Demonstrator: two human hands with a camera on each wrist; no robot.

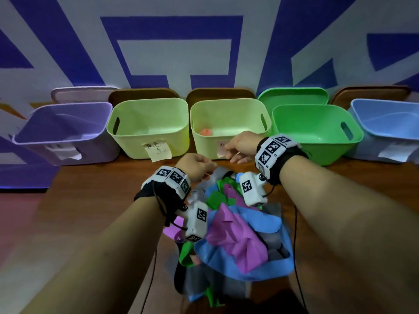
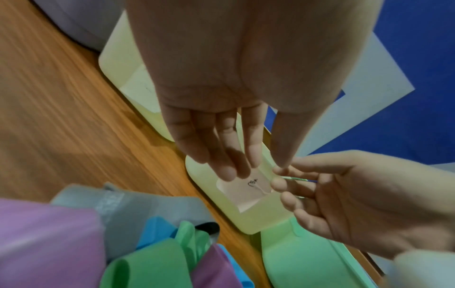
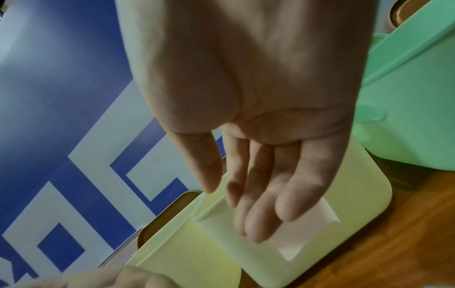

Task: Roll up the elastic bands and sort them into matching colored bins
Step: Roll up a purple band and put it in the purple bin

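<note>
A pile of elastic bands [image 1: 235, 236] in purple, blue, green and grey lies on the wooden table between my forearms; it also shows in the left wrist view [image 2: 49, 243]. My left hand [image 1: 198, 165] hovers over the pile's far end, fingers straight and empty [image 2: 251, 159]. My right hand [image 1: 239, 147] hangs in front of the second yellow bin [image 1: 204, 143], fingers relaxed and holding nothing [image 3: 236, 204]. A small orange roll [image 1: 205, 132] lies inside that bin. Purple [image 1: 63, 138], yellow [image 1: 136, 146], green [image 1: 317, 152] and blue [image 1: 385, 143] bins stand in the same row.
The bins line the table's far edge against a blue and white wall [image 1: 172, 53], lids [image 1: 292, 96] propped behind them. Paper labels [image 1: 157, 150] hang on the bin fronts. Bare wood [image 1: 90, 200] lies left of the pile. Black cables [image 1: 297, 245] trail from my wrists.
</note>
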